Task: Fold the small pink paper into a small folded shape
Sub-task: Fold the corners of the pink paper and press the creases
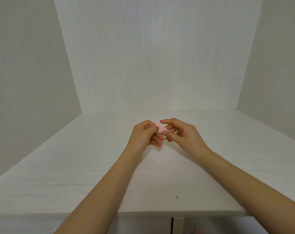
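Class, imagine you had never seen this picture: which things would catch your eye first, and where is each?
First comes the small pink paper, the only colour in the scene, pinched between the left hand and the right hand above the middle of the white table. Next, the two bare forearms reaching in from the bottom edge. A tiny dark speck lies near the table's front edge.

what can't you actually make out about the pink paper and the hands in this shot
Head view only:
- Pink paper: mostly covered by the fingers of the left hand and right hand; its fold count and shape are unreadable, too small.
- Whether the paper touches the white table: hidden beneath the hands.
- Dark speck near the table's front edge: too small to identify.
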